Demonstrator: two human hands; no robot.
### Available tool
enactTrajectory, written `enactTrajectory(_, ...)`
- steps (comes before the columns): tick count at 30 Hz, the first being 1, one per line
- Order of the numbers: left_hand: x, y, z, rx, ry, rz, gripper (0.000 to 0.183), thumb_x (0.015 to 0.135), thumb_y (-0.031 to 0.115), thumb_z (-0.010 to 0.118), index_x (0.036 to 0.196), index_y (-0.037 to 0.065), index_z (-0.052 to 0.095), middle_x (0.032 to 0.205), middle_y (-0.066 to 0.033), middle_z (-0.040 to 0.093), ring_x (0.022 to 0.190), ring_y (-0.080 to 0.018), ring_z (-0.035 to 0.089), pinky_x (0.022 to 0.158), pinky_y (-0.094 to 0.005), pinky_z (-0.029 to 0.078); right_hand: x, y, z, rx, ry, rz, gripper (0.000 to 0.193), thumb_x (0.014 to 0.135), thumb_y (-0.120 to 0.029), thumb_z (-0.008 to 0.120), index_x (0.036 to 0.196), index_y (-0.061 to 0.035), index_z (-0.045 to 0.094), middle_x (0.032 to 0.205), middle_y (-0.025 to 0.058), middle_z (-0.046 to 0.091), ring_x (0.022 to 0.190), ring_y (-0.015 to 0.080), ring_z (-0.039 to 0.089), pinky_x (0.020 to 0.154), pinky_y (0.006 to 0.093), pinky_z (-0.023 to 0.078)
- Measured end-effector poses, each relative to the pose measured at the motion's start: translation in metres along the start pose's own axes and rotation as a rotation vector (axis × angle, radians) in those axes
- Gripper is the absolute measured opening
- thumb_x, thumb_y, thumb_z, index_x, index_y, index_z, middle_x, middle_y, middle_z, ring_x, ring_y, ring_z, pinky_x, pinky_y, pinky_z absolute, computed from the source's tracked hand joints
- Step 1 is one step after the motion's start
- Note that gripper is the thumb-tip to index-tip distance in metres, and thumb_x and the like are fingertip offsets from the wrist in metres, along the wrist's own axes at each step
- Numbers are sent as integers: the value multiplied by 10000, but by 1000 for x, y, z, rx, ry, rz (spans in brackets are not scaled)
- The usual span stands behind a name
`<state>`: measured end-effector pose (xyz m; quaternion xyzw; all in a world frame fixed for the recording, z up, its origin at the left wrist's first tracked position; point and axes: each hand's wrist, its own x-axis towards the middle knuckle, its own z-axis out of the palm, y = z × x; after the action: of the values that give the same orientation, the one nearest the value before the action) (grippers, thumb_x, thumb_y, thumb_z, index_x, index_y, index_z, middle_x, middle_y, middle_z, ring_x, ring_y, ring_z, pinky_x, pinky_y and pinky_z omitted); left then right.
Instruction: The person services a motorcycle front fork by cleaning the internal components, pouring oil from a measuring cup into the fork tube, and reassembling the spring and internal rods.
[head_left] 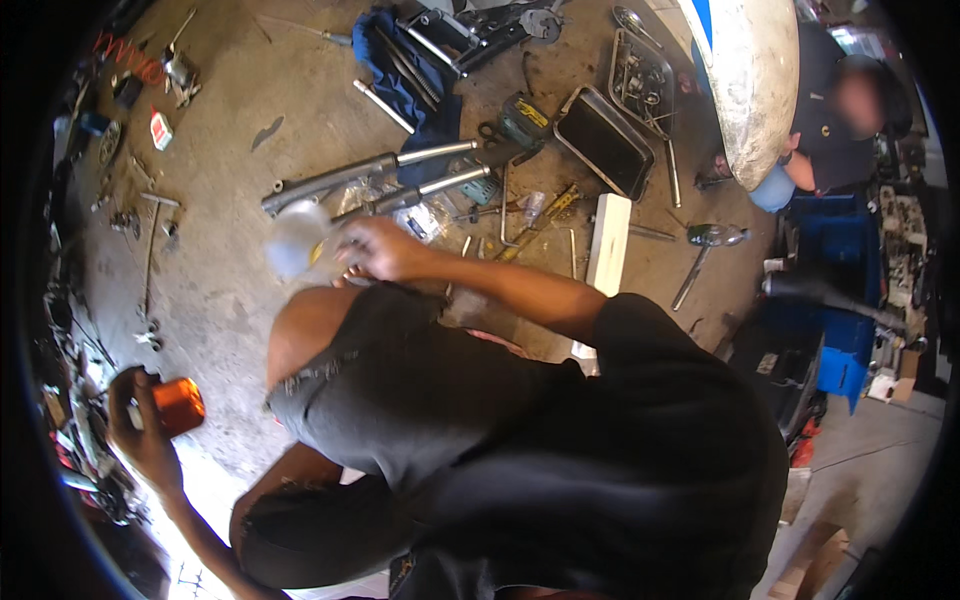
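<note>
At the lower left, my left hand (148, 440) is closed around an orange, shiny, cup-like container (180, 405), held out beside my bent leg. My right hand (380, 250) is raised in front of my knee, its fingers curled at a whitish, partly see-through thing (291, 245) with a yellow patch. Motion smears that thing, so its kind cannot be made out. Just beyond my right hand lie two motorcycle fork legs (330, 183) with bright metal tubes, over some clear plastic bags (418, 222).
Trays (648, 180) of parts, a green power tool (522, 122), a white block (608, 245) and a blue cloth (440, 130) lie on the concrete floor. A T-handle wrench (150, 255) is at left. Another person (835, 110) sits at upper right behind a whitish curved panel (755, 90).
</note>
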<state>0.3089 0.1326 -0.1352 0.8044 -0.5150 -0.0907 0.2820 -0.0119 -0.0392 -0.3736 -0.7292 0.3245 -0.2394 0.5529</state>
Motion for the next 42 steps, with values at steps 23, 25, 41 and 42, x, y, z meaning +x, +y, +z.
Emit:
enactTrajectory(23, -1, -19, -5, 265, 44, 154, 393, 950, 384, 612, 1131, 39, 660, 1017, -109, 688, 953, -199, 648, 891, -319, 470, -159, 37, -423, -1529, 37, 803, 571, 974, -553, 444, 1344, -128, 545, 1355, 217, 490, 1215, 449, 524, 1028, 513, 430)
enactTrajectory(25, -2, -23, -6, 327, 25, 202, 391, 947, 381, 618, 1132, 39, 661, 1023, -111, 688, 958, -200, 649, 891, -318, 471, -150, 32, -418, -1584, 30, 737, 558, 982, -541, 437, 1338, -126, 548, 1339, 218, 507, 1212, 445, 528, 1026, 502, 436)
enactTrajectory(41, -2, -37, -4, 326, -36, 111, 421, 928, 393, 650, 1188, 62, 661, 1079, -121, 691, 1027, -214, 664, 931, -342, 492, -129, 24, -402, -1737, -7, 719, 520, 973, -496, 481, 1334, -129, 554, 1361, 184, 504, 1213, 399, 534, 1016, 478, 430)
enactTrajectory(42, -2, -37, -5, 319, -35, 109, 419, 928, 390, 651, 1184, 59, 661, 1067, -119, 691, 1017, -209, 664, 924, -338, 492, -129, 24, -402, -1748, 0, 720, 517, 973, -496, 483, 1329, -130, 560, 1357, 184, 505, 1213, 398, 534, 1017, 475, 429)
